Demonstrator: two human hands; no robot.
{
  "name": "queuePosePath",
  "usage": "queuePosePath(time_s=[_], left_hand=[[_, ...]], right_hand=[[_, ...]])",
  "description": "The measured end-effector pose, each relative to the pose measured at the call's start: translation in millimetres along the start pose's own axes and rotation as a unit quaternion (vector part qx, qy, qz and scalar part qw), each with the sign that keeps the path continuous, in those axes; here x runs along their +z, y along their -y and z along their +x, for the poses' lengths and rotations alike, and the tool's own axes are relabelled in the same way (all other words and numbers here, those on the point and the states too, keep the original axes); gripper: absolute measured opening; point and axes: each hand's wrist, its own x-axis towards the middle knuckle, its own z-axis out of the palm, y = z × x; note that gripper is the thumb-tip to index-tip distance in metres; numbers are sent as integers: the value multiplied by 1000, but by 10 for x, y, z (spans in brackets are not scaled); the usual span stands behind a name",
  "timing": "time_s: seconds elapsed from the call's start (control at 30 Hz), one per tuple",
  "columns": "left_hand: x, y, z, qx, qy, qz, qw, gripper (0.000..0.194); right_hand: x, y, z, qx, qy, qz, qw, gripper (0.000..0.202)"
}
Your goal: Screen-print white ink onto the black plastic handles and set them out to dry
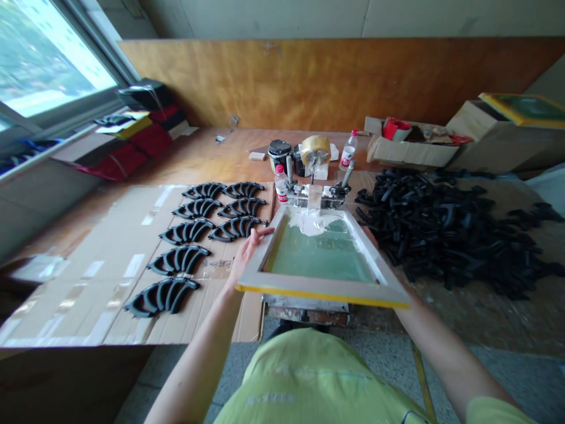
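Observation:
A screen-printing frame (254,278), with a pale border, a yellow front edge and green mesh, is tilted up in front of me. White ink (314,224) lies at the far end of its mesh. At the frame's left side is my left hand (244,257), closed against the edge; one finger stretches along it and the others are partly hidden. My right hand (373,235) is at the right side, mostly behind the frame, its fingers out of sight. A metal hinge clamp (339,199) bears the frame's far end. Beneath the near edge, part of a base plate (309,305) shows.
Several black ribbed, fan-shaped parts (179,259) lie in two columns on cardboard (97,235) at left. Right is a heap of black parts (441,229). Behind the clamp stand bottles (348,150), an ink tub (279,154) and a tape roll (315,151). An open carton (412,152) sits back right.

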Motion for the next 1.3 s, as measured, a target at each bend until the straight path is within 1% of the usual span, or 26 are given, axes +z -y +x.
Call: queuePosePath(time_s=[0.07,0.1,0.13,0.17,0.2,0.23,0.3,0.37,0.43,0.53,0.6,0.63,0.7,0.73,0.8,0.87,0.93,1.0,1.07,1.13,1.2,1.23,1.3], left_hand=[[-55,342,-94,-51,7,30,998,66],[-64,521,-111,-69,8,37,997,68],[-63,695,-109,-82,7,40,996,72],[-56,857,-93,-89,5,45,995,77],[-46,1002,-68,-93,3,52,994,79],[-38,1124,-39,-92,2,63,994,79],[-34,1294,10,-86,-8,91,992,73],[-45,1375,35,-83,-13,114,990,67],[-57,1397,35,-84,-16,128,988,63],[-60,1383,19,-84,-22,128,988,61],[-52,1363,9,-81,-23,119,989,60],[-48,1352,6,-80,-24,115,990,60],[-43,1328,2,-78,-25,113,990,60],[-43,1316,0,-78,-26,112,990,60],[-45,1297,-5,-82,-23,104,991,62],[-45,1282,-10,-90,-15,90,992,64],[-42,1260,-17,-96,-8,75,992,66],[-39,1202,-28,-99,-1,63,993,67],[-46,1077,-50,-103,9,53,993,71],[-65,869,-83,-100,15,42,994,75],[-87,595,-114,-92,19,21,995,73],[-91,445,-119,-88,21,7,996,69],[-73,152,-89,-74,24,-29,997,63]], right_hand=[[-150,-57,200,46,-62,-17,997,31],[-185,-18,339,50,-90,-26,994,32],[-190,64,494,36,-107,-32,993,37],[-168,178,653,7,-107,-38,994,43],[-123,309,803,-27,-89,-45,995,48],[-62,442,932,-52,-59,-54,995,48],[76,661,1085,-62,18,-79,995,33],[189,776,1065,-53,81,-102,990,18],[235,794,891,-71,110,-108,986,13],[164,734,554,-172,126,-75,974,18],[72,692,435,-237,149,-41,959,21],[33,681,425,-254,164,-25,953,20],[0,680,466,-247,173,-5,953,15],[11,688,490,-228,160,-3,961,13],[77,705,480,-192,110,-11,975,15],[158,705,372,-194,74,-19,978,23],[192,692,241,-219,80,-10,972,28],[161,693,217,-217,94,6,972,25],[84,732,370,-179,91,13,980,24],[-15,788,660,-120,77,1,990,41],[-135,784,971,-62,61,-25,996,59],[-204,734,1097,-38,47,-33,998,62],[-343,519,1234,7,-5,-22,1000,57]])
